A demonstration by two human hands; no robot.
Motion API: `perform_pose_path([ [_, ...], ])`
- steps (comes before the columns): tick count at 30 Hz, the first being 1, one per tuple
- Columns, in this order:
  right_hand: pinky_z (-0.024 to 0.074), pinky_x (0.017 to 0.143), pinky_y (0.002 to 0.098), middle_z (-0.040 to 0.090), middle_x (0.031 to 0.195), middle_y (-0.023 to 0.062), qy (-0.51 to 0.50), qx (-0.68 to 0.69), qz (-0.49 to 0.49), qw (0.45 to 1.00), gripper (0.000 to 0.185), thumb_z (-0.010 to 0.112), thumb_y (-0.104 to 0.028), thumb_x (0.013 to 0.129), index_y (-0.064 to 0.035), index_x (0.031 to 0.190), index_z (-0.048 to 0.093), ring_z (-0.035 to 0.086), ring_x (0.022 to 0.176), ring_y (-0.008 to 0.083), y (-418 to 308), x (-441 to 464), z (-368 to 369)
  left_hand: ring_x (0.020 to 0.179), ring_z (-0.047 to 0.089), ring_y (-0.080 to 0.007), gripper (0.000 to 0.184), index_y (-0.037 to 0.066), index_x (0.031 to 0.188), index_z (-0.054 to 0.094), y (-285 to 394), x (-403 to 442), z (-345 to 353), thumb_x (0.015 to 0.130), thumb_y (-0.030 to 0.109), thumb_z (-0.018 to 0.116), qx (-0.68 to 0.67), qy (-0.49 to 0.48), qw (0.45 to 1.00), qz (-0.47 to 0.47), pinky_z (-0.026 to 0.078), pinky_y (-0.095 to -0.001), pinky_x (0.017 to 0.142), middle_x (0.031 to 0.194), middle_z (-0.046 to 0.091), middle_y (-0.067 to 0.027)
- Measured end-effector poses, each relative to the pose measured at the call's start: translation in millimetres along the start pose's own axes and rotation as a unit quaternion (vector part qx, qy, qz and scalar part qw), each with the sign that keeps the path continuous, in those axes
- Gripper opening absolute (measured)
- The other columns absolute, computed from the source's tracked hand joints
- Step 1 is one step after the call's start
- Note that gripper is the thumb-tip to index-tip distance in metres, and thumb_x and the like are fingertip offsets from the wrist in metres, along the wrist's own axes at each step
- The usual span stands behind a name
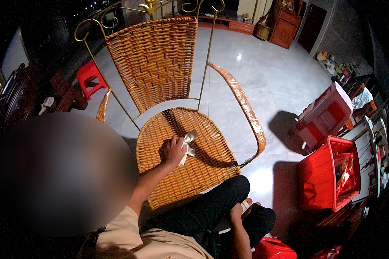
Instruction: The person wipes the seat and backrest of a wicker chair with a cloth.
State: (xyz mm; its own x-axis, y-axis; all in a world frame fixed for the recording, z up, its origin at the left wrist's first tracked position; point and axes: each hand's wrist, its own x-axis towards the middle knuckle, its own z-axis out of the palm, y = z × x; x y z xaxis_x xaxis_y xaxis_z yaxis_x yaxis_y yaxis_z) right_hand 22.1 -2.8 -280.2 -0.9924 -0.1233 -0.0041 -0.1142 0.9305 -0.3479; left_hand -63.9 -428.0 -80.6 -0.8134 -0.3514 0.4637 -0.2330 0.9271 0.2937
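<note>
A woven wicker chair point(186, 190) with a thin metal frame stands before me. My left hand point(175, 152) is on its seat, fingers closed around a crumpled whitish cloth point(189, 139) that spreads out on the weave. The wicker backrest point(155, 64) rises behind the seat. A glossy, plastic-wrapped armrest point(246, 108) curves along the right side. My right hand point(236, 212) is down by my knee, close to a foot in a sandal point(246, 204); its fingers are mostly hidden, so their hold is unclear.
A red basket point(315, 181) with packaged items stands on the right, near a reddish plastic stool point(326, 113). Another red stool point(90, 80) is behind the chair's left side. A red plastic seat point(274, 249) shows below. A large blurred patch covers the lower left.
</note>
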Motion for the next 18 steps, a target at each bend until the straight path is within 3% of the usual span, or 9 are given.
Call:
perform_pose_path([
  [4, 0.0474, 0.059, 0.0453, 0.059, 0.07, 0.0212, 0.016, 0.047, -0.002, 0.999, 0.015, 0.048, -0.005, 0.08, 0.001, 0.069, 0.057, 0.06, 0.067, 0.0378, -3.3, -0.2, -2.7, 0.078, 0.056, -0.0368, 0.033, 0.01, 0.105, 0.045, -3.0, -0.5, 6.2, 0.078, 0.024, 0.059, 0.007, -0.009, 1.0, -0.01, 0.046, -0.0483, 0.061, 0.11, 0.046, -0.0145],
  [6, 0.0472, 0.059, 0.0453, 0.058, 0.068, 0.0205, 0.044, 0.206, 0.13, 0.969, 0.015, 0.049, -0.006, 0.079, 0.0012, 0.069, 0.057, 0.059, 0.066, 0.0371, -18.1, 2.9, -19.3, 0.078, 0.057, -0.0366, 0.033, 0.01, 0.104, 0.046, -4.9, -0.6, 8.4, 0.078, 0.023, 0.059, 0.009, -0.041, 0.999, -0.018, 0.046, -0.0476, 0.061, 0.109, 0.047, -0.0144],
  [7, 0.0471, 0.059, 0.0453, 0.058, 0.068, 0.0203, 0.057, 0.258, 0.173, 0.949, 0.015, 0.049, -0.006, 0.079, 0.0012, 0.069, 0.056, 0.059, 0.065, 0.0369, -28.4, 4.6, -33.4, 0.079, 0.057, -0.0364, 0.032, 0.01, 0.104, 0.046, -5.2, -0.7, 10.6, 0.078, 0.024, 0.059, 0.022, -0.011, 1.0, -0.006, 0.046, -0.047, 0.06, 0.109, 0.047, -0.0141],
  [8, 0.0473, 0.06, 0.0451, 0.058, 0.068, 0.0205, 0.008, 0.158, 0.123, 0.98, 0.014, 0.05, -0.006, 0.079, 0.0015, 0.069, 0.056, 0.059, 0.066, 0.0366, -42.9, 5.5, -58.9, 0.079, 0.057, -0.0361, 0.032, 0.011, 0.104, 0.046, -5.7, 0.2, 12.3, 0.078, 0.024, 0.059, 0.035, 0.019, 0.999, 0.005, 0.047, -0.0464, 0.06, 0.109, 0.047, -0.0138],
  [9, 0.0474, 0.061, 0.0448, 0.058, 0.068, 0.0206, -0.041, 0.055, 0.071, 0.995, 0.014, 0.05, -0.007, 0.079, 0.0018, 0.07, 0.057, 0.06, 0.067, 0.0363, -49.1, 5.7, -72.3, 0.082, 0.057, -0.0363, 0.032, 0.011, 0.104, 0.046, -3.3, 1.9, 4.9, 0.078, 0.024, 0.059, 0.031, -0.026, 0.999, -0.012, 0.047, -0.0469, 0.064, 0.11, 0.048, -0.0132],
  [10, 0.0474, 0.061, 0.0448, 0.058, 0.068, 0.0206, -0.041, 0.054, 0.073, 0.995, 0.014, 0.05, -0.007, 0.079, 0.0018, 0.07, 0.057, 0.06, 0.067, 0.0363, -36.8, 4.7, -55.2, 0.082, 0.057, -0.0363, 0.032, 0.011, 0.104, 0.046, -1.0, 2.9, -1.0, 0.078, 0.024, 0.059, 0.029, -0.026, 0.999, -0.011, 0.047, -0.0469, 0.064, 0.11, 0.048, -0.0132],
  [12, 0.0481, 0.062, 0.0438, 0.059, 0.073, 0.0221, -0.026, -0.014, -0.024, 0.999, 0.014, 0.051, -0.008, 0.079, 0.0023, 0.071, 0.057, 0.06, 0.07, 0.0361, 9.7, 0.1, 10.0, 0.088, 0.055, -0.0374, 0.031, 0.01, 0.102, 0.047, 5.7, 5.7, -13.1, 0.078, 0.024, 0.059, 0.018, -0.048, 0.999, -0.017, 0.046, -0.0479, 0.069, 0.11, 0.047, -0.0132],
  [18, 0.0473, 0.062, 0.0421, 0.062, 0.079, 0.0198, -0.073, -0.048, -0.009, 0.996, 0.013, 0.055, -0.009, 0.078, 0.003, 0.078, 0.06, 0.061, 0.073, 0.0344, 13.3, 5.2, 9.5, 0.089, 0.05, -0.0365, 0.027, 0.01, 0.1, 0.047, -3.4, -0.1, 7.1, 0.079, 0.022, 0.059, -0.03, -0.017, 0.999, -0.022, 0.042, -0.0492, 0.066, 0.111, 0.045, -0.0139],
])
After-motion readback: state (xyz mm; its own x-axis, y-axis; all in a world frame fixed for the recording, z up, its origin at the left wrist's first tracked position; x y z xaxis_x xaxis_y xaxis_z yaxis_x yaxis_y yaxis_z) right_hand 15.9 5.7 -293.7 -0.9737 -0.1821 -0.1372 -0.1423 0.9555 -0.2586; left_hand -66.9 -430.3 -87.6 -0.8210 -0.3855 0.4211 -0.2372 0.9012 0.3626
